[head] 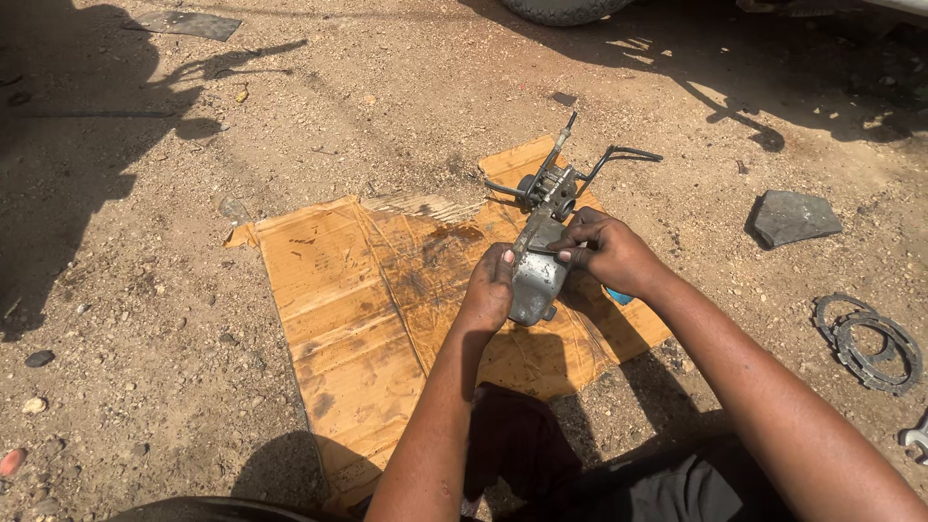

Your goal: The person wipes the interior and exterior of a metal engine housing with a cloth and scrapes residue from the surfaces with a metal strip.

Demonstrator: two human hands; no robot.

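Observation:
A grey metal mechanical part (pixel 537 280) with thin bent tubes and fittings at its far end (pixel 555 182) rests on an oil-stained sheet of cardboard (pixel 358 309) laid on dirt ground. My left hand (pixel 486 290) grips the left side of the part's body. My right hand (pixel 609 249) is curled over its top right, fingertips pinching a thin metal piece (pixel 534 235) against the part. What lies beneath my fingers is hidden.
A dark flat stone (pixel 791 217) lies to the right. Ring-shaped metal discs (pixel 867 342) sit at the far right, with a wrench end (pixel 916 440) near them. A tyre (pixel 561 10) shows at the top edge. A dark cloth (pixel 517 435) lies by my lap.

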